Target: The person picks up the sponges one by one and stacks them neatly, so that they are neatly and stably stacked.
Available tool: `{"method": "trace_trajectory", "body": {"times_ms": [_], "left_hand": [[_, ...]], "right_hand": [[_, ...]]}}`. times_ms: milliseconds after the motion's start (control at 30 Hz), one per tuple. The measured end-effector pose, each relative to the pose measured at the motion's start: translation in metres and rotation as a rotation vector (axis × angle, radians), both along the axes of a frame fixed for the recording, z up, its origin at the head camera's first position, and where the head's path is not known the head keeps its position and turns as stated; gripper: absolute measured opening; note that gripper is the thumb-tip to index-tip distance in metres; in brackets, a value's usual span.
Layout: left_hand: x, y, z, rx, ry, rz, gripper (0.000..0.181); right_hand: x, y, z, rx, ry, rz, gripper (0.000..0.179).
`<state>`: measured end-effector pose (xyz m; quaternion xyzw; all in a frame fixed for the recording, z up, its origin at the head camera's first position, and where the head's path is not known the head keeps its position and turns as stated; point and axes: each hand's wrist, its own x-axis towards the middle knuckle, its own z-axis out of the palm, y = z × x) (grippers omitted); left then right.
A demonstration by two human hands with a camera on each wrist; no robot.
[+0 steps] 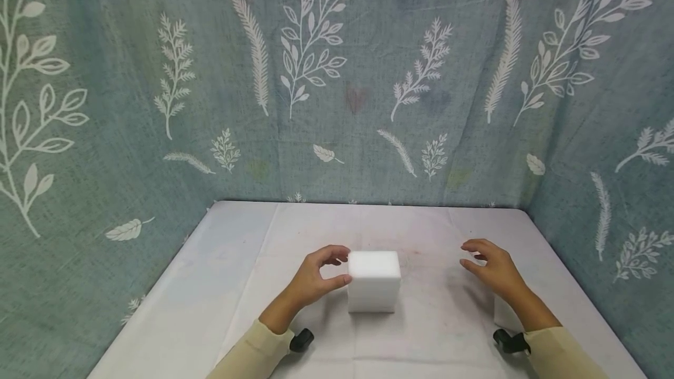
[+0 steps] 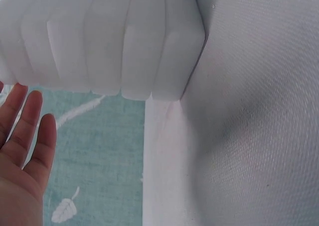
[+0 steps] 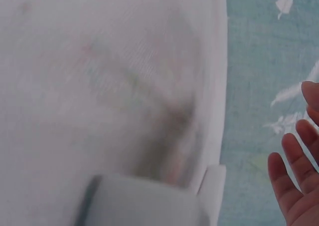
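Note:
A stack of white sponge slabs stands on the white-covered table in the head view. In the left wrist view its several layers lie one on another with slightly uneven edges. My left hand is at the stack's upper left side, thumb toward the near corner and fingertips right at the far corner. Off to the right, my right hand hovers with loosely bent fingers and nothing between them. Below its wrist lies another white block, partly hidden by the forearm; the right wrist view shows white pieces at the bottom, blurred.
The table has a white cloth with faint creases and rounded far corners. A blue-green curtain with white leaf prints surrounds it at the back and both sides. A black wrist camera mount shows under the left sleeve.

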<state>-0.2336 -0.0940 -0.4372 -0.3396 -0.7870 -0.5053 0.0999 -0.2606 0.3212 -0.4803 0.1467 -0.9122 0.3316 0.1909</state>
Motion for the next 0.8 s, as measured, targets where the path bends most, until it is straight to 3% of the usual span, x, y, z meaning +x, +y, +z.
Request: {"method": "trace_trajectory", "body": {"times_ms": [133,300,533,800], "left_hand": [[0.002,0.000,0.001,0.006,-0.032,-0.005,0.043],[0.001,0.000,0.001,0.012,-0.032,-0.014,0.043],[-0.019,-0.003,-0.029,0.009,0.005,0.007,0.045],[-0.025,-0.003,-0.037,0.069,-0.007,-0.040,0.048]], "right_hand": [[0.000,0.006,-0.003,0.017,-0.001,-0.011,0.031],[-0.002,0.013,-0.002,0.060,-0.061,-0.049,0.036],[-0.004,0.019,-0.003,0.102,-0.166,-0.082,0.040],[-0.001,0.031,-0.003,0.107,-0.218,-0.135,0.041]]}}
